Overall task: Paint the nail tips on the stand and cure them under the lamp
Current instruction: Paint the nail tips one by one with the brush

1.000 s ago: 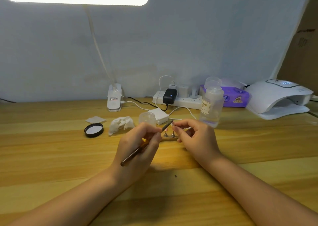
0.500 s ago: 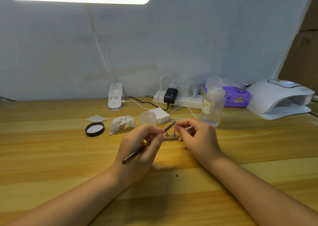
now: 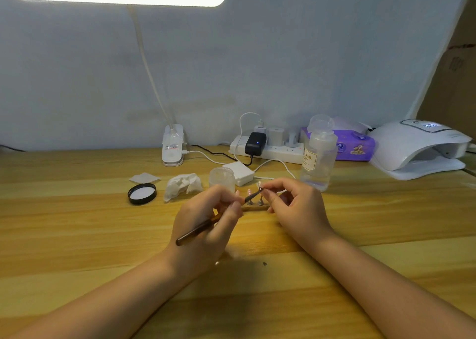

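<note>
Both forearms reach in from the near edge of the light wooden table [image 3: 77, 235] and meet around its middle. The left hand [image 3: 206, 225] is turned with its back toward the camera, fingers curled round a slender dark brown brush [image 3: 198, 231]; the handle slants down past the wrist toward the near left, and the dark tip reaches up and right to the small pale nail tip [image 3: 259, 184]. The right hand [image 3: 298, 209] faces it, palm turned left, thumb and forefinger pinching at the peg that carries that nail tip, the other fingers loosely bent behind. Whether the peg is lifted off its base cannot be told.

Between the two hands lies the low wooden nail stand [image 3: 253, 207], on which two metal pegs show, one with a pinkish tip.

Just behind the hands stands a small clear plastic jar [image 3: 221, 176], with a crumpled white tissue [image 3: 183, 185] to its left, then a round black lid [image 3: 142, 193] lying open side up and a flat white pad [image 3: 144, 177]. A clear bottle with a pale label [image 3: 318, 158] stands right of the hands. Along the far edge sit a white clip-on lamp base [image 3: 173, 145], a white power strip [image 3: 270, 150] with plugs, a purple wipes packet [image 3: 353, 145], and at the far right corner the white dome-shaped curing lamp [image 3: 417, 148].
</note>
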